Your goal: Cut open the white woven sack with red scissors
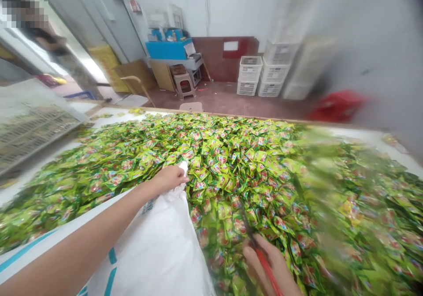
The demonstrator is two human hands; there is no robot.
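White sack point(158, 247) sits at the near edge of the worktop point(363, 133), and the left hand point(170, 177) has its fingers pinched tight on the sack's top corner, holding the mouth up against the pile. Right hand point(269, 267) is down by the bottom edge, fingers wrapped around a thin red stick point(264, 260) that pokes into the green packets point(231, 163). Can't tell what the tool is, too blurry.

Looks to me like the bagging step: sack held open, packets about to be raked toward it. Next move would need the mouth kept wide and low so stuff slides in rather than spilling over the side.

Packets cover nearly the whole worktop, heaped right against the sack. Further off: white crates point(264, 75) stacked by the wall, a stool point(184, 85), a blue box point(168, 49) on a stand.
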